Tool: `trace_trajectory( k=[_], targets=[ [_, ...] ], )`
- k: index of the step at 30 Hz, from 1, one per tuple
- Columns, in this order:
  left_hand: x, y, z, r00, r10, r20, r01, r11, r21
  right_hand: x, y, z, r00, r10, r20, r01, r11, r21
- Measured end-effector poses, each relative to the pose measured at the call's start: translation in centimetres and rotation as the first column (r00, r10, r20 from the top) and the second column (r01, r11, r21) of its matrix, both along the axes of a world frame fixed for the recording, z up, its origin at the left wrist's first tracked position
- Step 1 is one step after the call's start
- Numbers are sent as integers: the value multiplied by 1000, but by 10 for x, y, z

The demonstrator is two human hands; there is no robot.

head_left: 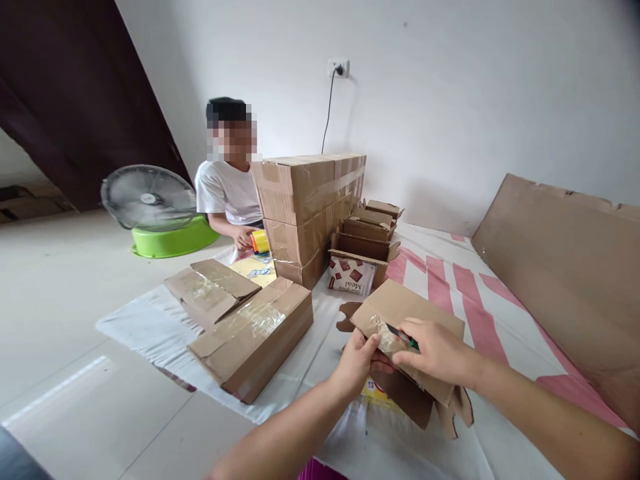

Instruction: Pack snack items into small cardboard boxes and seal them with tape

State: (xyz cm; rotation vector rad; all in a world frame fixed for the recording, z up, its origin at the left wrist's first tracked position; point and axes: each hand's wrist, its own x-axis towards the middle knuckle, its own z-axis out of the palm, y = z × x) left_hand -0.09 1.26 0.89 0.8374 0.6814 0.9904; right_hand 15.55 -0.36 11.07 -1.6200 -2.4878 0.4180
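Note:
An opened cardboard box [430, 313] with loose flaps lies in front of me, with crumpled clear tape [386, 337] on its panel. My left hand [357, 363] is closed on the near left edge of this box, thumb on top. Over the tape, my right hand [430, 350] is closed around a knife [399, 332] with a dark blade and a bit of green at the grip. Its blade lies against the tape; the fingers partly hide the handle. Below the box a yellow packet [376, 393] shows in part.
Taped boxes [315, 193] are stacked ahead, beside several open boxes [363, 247] and a white packet [351, 277]. Two cartons [267, 327] lie left. Behind the stack sits a person [233, 193] holding a yellow-orange thing. A fan [150, 200] and cardboard sheet [555, 267] flank the cloth.

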Motion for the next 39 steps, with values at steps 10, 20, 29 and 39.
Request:
trace_trajectory(
  k=[10,20,29,39],
  targets=[
    [6,-5,1,1000,7,27,-8,1000,17,-10,0,-14,929,-217,300,146,959,242],
    [1,-7,-8,992,125,-11,-125,990,-61,42,28,-8,838,-536,96,481,811,332],
    [-9,20,46,953,226,200,-231,973,-2,103,10,-13,704,-535,-467,677,704,214],
    [-7,70,76,843,528,-103,-368,705,606,133,-20,-62,585,-585,-561,690,723,-33]
  ],
)
